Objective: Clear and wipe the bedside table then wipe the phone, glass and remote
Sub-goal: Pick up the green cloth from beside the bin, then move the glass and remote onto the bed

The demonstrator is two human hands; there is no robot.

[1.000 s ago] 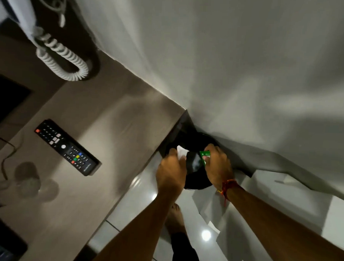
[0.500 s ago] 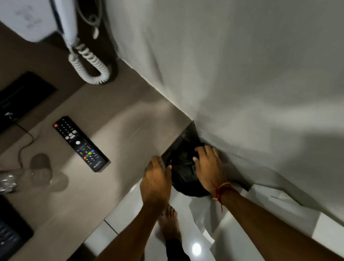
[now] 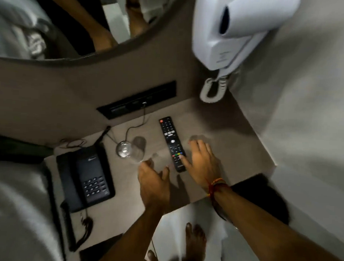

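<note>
Fingers of my right hand were spread, thumb touching the long black remote control; my left hand hung open, gripping nothing. At its eleven o'clock stood the clear drinking glass, contents indiscernible, beside the black desk phone on the grey-brown bedside table.

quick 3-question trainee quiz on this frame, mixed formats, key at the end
1. True or false: the remote lies between the glass and the right hand.
2. Which item sits nearest the left edge of the bedside table? A) remote B) black phone C) glass
3. Fill in: the left hand is open, fingers spread, reaching toward the ____.

Key: 1 true; 2 B; 3 glass. The right hand is also open, its thumb touching the remote's lower end. Neither hand holds anything.
</note>
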